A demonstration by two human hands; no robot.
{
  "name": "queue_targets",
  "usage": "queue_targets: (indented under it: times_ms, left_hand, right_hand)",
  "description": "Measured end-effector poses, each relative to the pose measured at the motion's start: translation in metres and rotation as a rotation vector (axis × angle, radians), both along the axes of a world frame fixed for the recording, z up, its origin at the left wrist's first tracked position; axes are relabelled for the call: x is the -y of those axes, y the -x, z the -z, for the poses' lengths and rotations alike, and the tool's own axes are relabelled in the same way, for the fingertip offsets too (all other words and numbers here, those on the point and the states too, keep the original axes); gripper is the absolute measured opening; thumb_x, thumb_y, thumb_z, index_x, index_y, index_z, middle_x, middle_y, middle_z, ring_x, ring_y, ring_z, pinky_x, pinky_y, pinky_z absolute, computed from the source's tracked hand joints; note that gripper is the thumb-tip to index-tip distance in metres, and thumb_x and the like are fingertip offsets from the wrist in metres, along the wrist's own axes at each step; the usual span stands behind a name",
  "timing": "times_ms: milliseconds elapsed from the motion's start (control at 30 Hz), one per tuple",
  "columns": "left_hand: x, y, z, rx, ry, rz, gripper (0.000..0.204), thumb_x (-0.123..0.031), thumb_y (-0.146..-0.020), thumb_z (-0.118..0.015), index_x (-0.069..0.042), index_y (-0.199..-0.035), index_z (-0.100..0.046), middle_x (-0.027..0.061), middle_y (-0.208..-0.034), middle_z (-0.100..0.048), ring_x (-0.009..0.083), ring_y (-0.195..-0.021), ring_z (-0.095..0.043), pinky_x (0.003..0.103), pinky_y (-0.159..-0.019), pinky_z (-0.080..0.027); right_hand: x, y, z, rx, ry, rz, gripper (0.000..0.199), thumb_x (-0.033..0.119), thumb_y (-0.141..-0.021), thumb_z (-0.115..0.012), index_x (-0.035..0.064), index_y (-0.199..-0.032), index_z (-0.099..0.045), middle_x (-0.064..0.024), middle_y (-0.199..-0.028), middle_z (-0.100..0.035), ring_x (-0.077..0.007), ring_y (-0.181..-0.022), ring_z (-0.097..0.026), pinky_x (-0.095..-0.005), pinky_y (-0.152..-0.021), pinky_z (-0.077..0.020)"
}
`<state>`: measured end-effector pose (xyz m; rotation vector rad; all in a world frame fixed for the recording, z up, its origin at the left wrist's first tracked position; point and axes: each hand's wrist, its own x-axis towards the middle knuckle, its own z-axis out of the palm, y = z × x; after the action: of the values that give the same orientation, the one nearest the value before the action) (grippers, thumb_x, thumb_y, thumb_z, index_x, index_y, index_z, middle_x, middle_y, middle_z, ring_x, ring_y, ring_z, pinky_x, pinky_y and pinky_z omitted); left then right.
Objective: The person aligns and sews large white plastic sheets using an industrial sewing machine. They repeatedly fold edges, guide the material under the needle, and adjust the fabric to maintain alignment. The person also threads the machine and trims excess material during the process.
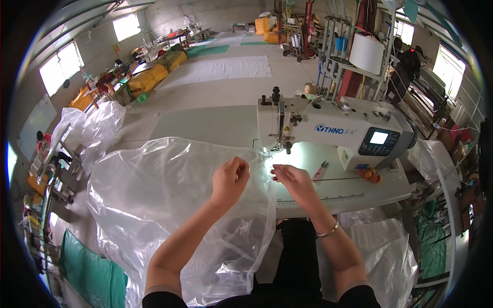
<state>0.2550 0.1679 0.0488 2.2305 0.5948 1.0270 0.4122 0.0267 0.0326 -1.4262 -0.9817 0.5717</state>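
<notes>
A large sheet of see-through plastic (149,195) spreads over the left side of the sewing table and hangs down over its front edge. Above it, my left hand (230,180) is closed, its fingers curled in; what they may grip is hidden. My right hand (295,184) is just right of the sheet's edge, fingers bent and pressed together, with nothing I can name in them. Both hands are close in front of the needle area of a white sewing machine (313,123), whose lamp lights the bed brightly. Small thread snips (321,170) lie to the right of my right hand.
Several small orange round things (371,175) sit by the machine's base. A ruler strip (323,199) runs along the table front. Behind the machine stands a rack with a large white thread cone (366,53). A green sheet (92,267) lies at lower left.
</notes>
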Motion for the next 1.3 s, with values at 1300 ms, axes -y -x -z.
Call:
queue_targets:
  times_ms: [1300]
  left_hand:
    - [0.001, -0.099, 0.0, 0.385, 0.325, -0.087, 0.016, -0.01, -0.087, -0.067, 0.006, -0.086, -0.066, 0.0061, -0.071, -0.066, 0.0079, -0.063, -0.055, 0.026, -0.058, -0.047]
  right_hand:
    - [-0.034, -0.019, -0.096, 1.859, 0.441, 0.13, 0.02, 0.011, -0.079, -0.061, 0.0096, -0.099, -0.063, -0.005, -0.067, -0.065, -0.0208, -0.061, -0.068, -0.0336, -0.054, -0.0503]
